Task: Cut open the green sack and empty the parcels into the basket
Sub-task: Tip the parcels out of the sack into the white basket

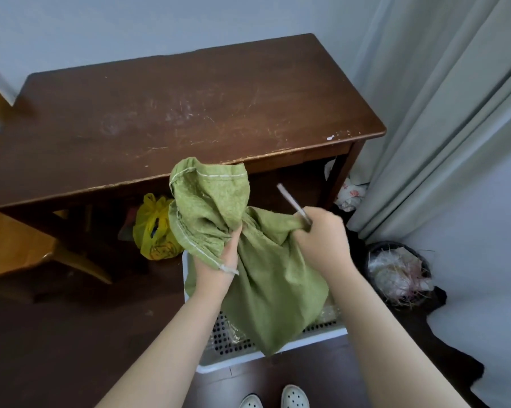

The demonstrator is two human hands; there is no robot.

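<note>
Well, I see the dark wooden table [189, 107] far off; nearer, the white basket [219, 367] on the floor holds the green sack [266, 290]; my left hand [219, 266] grips its bunched neck; my right hand [322, 240] is closed on sack cloth and a thin blade [292, 203]; at right, a bin [398, 275] holds scraps.

My bare arms reach forward; my left hand [223, 262] is clenched palm-up, my right hand [322, 237] fisted.
</note>
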